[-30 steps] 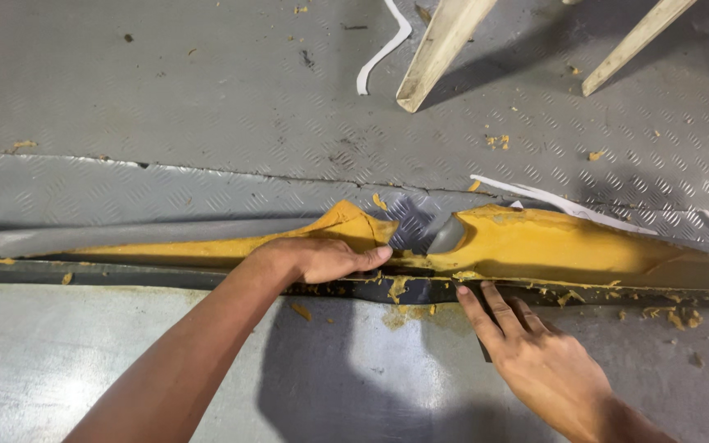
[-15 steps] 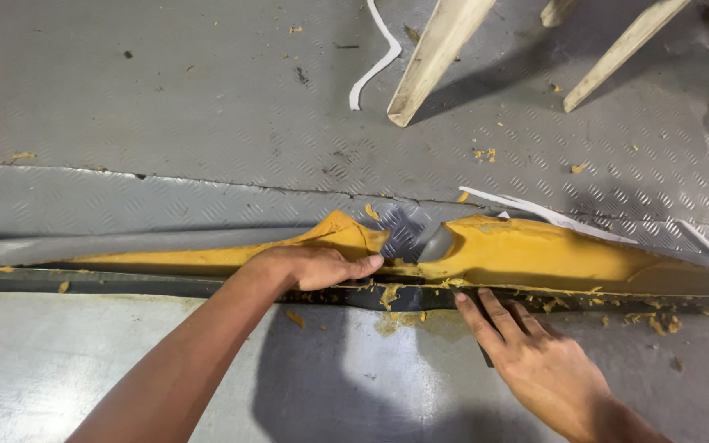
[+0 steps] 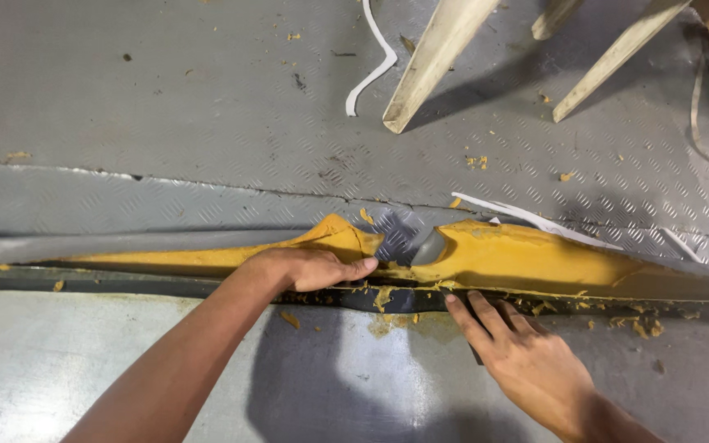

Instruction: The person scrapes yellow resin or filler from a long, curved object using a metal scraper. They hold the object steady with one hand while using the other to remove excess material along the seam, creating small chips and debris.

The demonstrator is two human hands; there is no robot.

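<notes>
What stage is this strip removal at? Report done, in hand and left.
Done: a gap in the yellow strip bares the gray tread plate, and yellow crumbs lie along the seam. In hand: the left hand grips the strip's edge beside that gap; the right hand presses fingers at the seam. Left: yellow strip remains stuck along both sides.

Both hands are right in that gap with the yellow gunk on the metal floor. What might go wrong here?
The left hand grips the lifted edge of the grey strip coated in yellow adhesive; a thin edge like that might cut fingers or tear unevenly. The right hand has its fingertips in the dark seam, where they could be pinched if the strip drops back. Adhesive crumbs litter the metal floor and may stick to skin.
</notes>
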